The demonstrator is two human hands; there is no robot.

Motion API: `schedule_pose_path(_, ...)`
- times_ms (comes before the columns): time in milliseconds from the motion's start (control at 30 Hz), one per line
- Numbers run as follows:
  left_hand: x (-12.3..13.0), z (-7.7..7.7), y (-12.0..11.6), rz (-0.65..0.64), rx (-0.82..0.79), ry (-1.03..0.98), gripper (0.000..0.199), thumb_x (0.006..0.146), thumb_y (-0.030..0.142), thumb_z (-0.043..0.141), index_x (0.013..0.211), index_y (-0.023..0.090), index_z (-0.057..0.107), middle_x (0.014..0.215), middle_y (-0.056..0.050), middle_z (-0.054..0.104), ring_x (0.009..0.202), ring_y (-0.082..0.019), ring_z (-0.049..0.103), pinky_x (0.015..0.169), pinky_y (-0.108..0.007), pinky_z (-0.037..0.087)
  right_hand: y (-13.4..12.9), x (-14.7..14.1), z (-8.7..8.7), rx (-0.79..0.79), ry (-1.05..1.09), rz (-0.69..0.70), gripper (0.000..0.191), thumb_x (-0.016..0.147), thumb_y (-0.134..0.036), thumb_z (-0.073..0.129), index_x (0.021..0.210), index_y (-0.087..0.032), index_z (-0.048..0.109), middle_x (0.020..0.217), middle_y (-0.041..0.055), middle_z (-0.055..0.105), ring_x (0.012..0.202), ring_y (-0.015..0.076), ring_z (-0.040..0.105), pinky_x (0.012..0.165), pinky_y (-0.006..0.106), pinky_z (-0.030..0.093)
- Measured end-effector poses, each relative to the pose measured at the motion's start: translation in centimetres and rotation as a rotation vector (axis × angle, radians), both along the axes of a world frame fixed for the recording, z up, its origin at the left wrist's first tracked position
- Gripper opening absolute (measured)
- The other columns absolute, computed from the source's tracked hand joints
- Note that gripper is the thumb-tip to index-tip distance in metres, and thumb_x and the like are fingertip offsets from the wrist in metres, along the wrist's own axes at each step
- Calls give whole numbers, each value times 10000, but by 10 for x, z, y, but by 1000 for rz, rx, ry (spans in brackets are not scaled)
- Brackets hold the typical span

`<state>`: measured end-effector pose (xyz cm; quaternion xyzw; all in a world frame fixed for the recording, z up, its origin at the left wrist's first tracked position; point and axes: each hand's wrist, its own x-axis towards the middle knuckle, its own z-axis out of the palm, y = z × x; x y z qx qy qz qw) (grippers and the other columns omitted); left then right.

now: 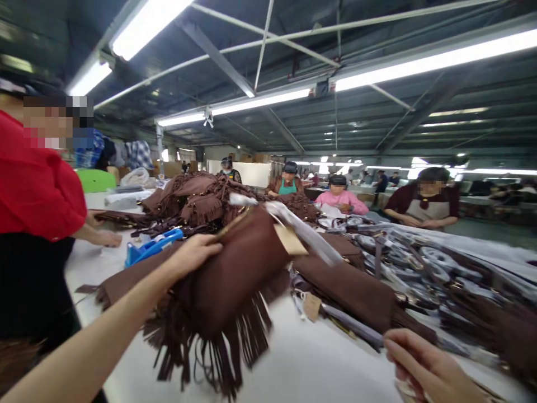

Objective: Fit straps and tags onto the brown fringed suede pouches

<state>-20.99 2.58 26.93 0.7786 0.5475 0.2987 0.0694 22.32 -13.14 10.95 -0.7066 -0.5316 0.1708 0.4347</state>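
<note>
My left hand point(195, 257) grips the upper edge of a dark brown fringed bag point(239, 263), raised over the white table point(293, 358). The bag tilts, its fringe hanging down, and a pale tag point(291, 240) and a clear plastic-wrapped strip point(308, 232) show at its right end. My right hand point(428, 366) is at the lower right, apart from that bag, with thumb and fingers pinched together. Something pale shows below those fingers, too blurred to name. Just beyond it lies another brown fringed bag point(348, 285), with a cardboard tag point(311, 306) beside it.
A heap of brown fringed bags point(188, 196) stands at the back. Wrapped straps point(436, 263) are piled on the right. A blue tape dispenser point(153, 246) sits behind my left forearm. A person in red point(37, 179) stands at the left; several others sit across the table.
</note>
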Motion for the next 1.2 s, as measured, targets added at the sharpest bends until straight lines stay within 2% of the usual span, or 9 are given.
schedule_pose_path(133, -58, 25, 33, 305, 111, 114, 312, 897, 240, 369, 992, 28, 577, 986, -85, 678, 1078, -363, 576, 942, -568, 386, -1, -26, 11, -83, -13, 123, 285, 741, -511, 512, 756, -241, 599, 568, -31, 568, 514, 149, 569, 466, 244, 416)
schedule_pose_path(233, -61, 4, 40, 387, 82, 240, 218, 849, 178, 435, 971, 83, 588, 1040, -148, 679, 1075, -389, 586, 911, -569, 419, 2, -30, 14, -63, -108, 135, 240, 788, -439, 477, 720, -228, 569, 577, -44, 559, 557, 141, 582, 557, 251, 431)
schedule_pose_path(467, 75, -109, 29, -240, -89, 370, 193, 858, 181, 497, 929, 198, 676, 988, -51, 715, 971, -201, 653, 875, -276, 464, 1, -30, 5, -113, -269, 119, 236, 869, -341, 380, 734, -230, 538, 568, -38, 591, 544, 149, 585, 540, 252, 404)
schedule_pose_path(600, 144, -155, 17, -450, -88, 356, 210, 860, 128, 495, 945, 190, 678, 1029, -64, 687, 1005, -190, 610, 911, -279, 446, 20, -29, 14, -105, -515, 38, 245, 899, -283, 369, 782, -223, 575, 705, 5, 663, 695, 186, 644, 653, 288, 456)
schedule_pose_path(700, 162, -173, 12, -458, -42, 332, 289, 902, 91, 382, 921, 172, 659, 1049, -102, 643, 1002, -224, 569, 913, -350, 436, 59, -32, 24, -118, -785, -35, 242, 906, -201, 398, 980, -202, 629, 1016, 72, 699, 927, 195, 651, 793, 293, 480)
schedule_pose_path(833, 159, -184, 15, -443, -17, 298, 300, 903, 72, 367, 977, 188, 633, 1074, -88, 615, 1002, -218, 539, 910, -347, 425, 122, -42, 21, -165, -981, -151, 497, 834, -158, 535, 1327, -122, 483, 1409, 215, 480, 1265, 323, 477, 903, 412, 470)
schedule_pose_path(967, 158, -198, 23, -431, -15, 252, 291, 875, 56, 388, 947, 192, 634, 1046, -83, 612, 985, -222, 531, 901, -351, 429, 160, -38, 20, -220, -1045, -158, 343, 843, -63, 456, 1165, -66, 572, 1175, 263, 624, 1040, 323, 640, 748, 377, 514)
schedule_pose_path(1067, 161, -209, 29, -432, -29, 186, 291, 844, 41, 400, 914, 193, 639, 1029, -85, 618, 982, -226, 547, 894, -355, 447, 169, -22, 45, -225, -1099, -139, 271, 891, -36, 366, 964, -117, 614, 928, 175, 702, 810, 251, 710, 662, 306, 495)
schedule_pose_path(1200, 157, -201, 32, -442, 6, -79, 344, 813, 30, 373, 997, 191, 615, 1075, -98, 615, 1024, -220, 571, 917, -357, 477, 161, -11, 111, -153, -1167, -121, 189, 956, -177, 407, 977, -154, 593, 889, 136, 718, 812, 242, 707, 657, 284, 459)
